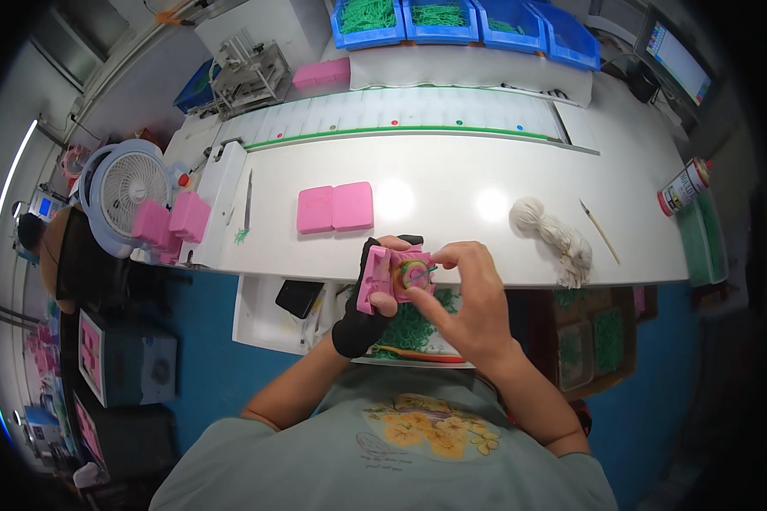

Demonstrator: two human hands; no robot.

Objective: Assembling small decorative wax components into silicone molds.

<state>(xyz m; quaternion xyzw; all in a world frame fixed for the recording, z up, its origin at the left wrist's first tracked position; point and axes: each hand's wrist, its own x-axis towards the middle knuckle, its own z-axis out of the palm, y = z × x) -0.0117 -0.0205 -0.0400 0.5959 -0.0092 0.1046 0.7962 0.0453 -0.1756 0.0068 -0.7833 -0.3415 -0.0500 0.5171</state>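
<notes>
My left hand, in a black glove with bare fingertips, is closed round a pink mold at the table's front edge. The mold is parted, and a round green-and-yellow piece shows in its right part. From the right, my right hand grips that part, with the forefinger at its upper edge and the thumb at its lower edge. Just beyond my hands, two pink blocks lie side by side on the white table. What lies behind the mold is hidden.
Under my hands is an open drawer with green strands and a dark phone. A fan with pink blocks stands left; tweezers lie nearby. To the right are white yarn, a thin stick and a can. Blue bins stand behind.
</notes>
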